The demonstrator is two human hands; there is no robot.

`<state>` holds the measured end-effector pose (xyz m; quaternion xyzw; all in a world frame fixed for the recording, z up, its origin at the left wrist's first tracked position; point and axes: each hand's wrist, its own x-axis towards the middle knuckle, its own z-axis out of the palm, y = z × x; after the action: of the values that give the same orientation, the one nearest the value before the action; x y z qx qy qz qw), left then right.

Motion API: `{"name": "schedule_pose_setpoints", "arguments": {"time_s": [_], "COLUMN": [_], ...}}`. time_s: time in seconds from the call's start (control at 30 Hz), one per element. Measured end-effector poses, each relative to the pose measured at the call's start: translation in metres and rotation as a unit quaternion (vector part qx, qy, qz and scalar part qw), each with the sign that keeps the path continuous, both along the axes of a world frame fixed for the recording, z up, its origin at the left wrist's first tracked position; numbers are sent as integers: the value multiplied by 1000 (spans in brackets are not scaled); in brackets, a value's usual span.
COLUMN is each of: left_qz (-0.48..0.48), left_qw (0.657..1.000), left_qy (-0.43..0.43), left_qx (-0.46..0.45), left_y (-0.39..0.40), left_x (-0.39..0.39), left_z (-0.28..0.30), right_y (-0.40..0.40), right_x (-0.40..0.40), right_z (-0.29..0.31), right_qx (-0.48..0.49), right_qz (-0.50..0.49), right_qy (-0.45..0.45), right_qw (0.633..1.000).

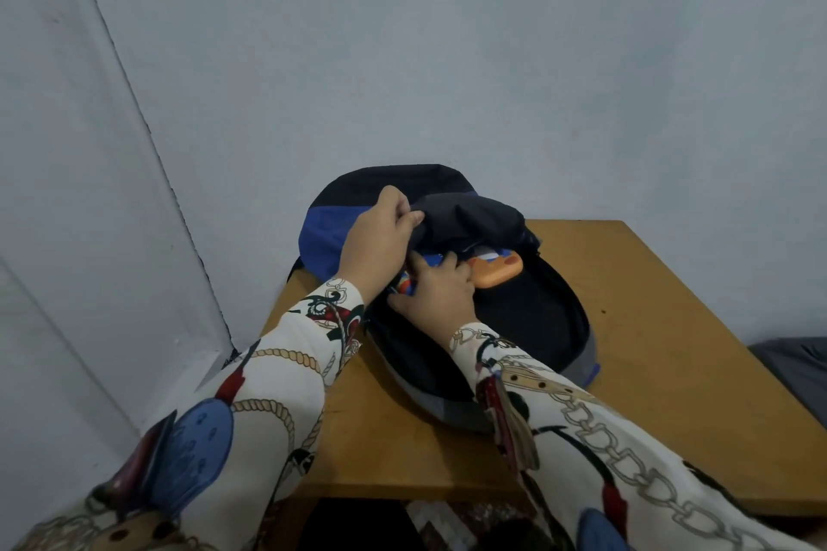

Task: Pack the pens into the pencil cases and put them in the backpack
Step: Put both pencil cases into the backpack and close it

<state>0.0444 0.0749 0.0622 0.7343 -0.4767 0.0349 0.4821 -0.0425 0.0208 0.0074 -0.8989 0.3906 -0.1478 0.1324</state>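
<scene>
A black and blue backpack point(532, 318) lies unzipped on the wooden table point(671, 327), its dark inside showing. My left hand point(380, 237) pinches the dark upper flap point(470, 215) and holds it lifted. My right hand point(434, 291) reaches into the opening and grips a colourful pencil case point(405, 284), mostly hidden under my fingers. An orange pencil case point(496, 268) lies inside the backpack just right of my right hand. No loose pens are visible.
The table stands against a pale blue wall point(447, 58) with a corner to the left. A grey cloth object point(796, 367) lies beyond the table's right edge. Cluttered items point(447, 519) sit under the table's front edge.
</scene>
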Motion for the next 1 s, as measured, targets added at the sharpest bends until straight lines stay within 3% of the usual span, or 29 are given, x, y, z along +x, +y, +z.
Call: {"name": "schedule_pose_setpoints", "arguments": {"time_s": [0.3,0.43,0.5,0.63,1.0], "left_qz": [-6,-10,-8,3,0], "left_qw": [1000,1000,1000,1000,1000], "left_qy": [-11,-6,-2,6,8], "left_qx": [5,4,5,9,11], "left_y": [2,3,4,4,4], "left_x": [-1,2,3,3,4], "left_z": [-3,-11,-15,-20,-24], "right_y": [-4,-10,-16,-37,-50], "right_x": [1,-19,-32,-54,-49], "right_z": [-13,-19,-22,-31,-32], "right_qx": [41,-4,-1,114,159], "right_qz": [12,19,-17,-155,-192], "right_qy": [-16,-103,-172,-231,-200], "right_qw": [999,995,985,954,947]}}
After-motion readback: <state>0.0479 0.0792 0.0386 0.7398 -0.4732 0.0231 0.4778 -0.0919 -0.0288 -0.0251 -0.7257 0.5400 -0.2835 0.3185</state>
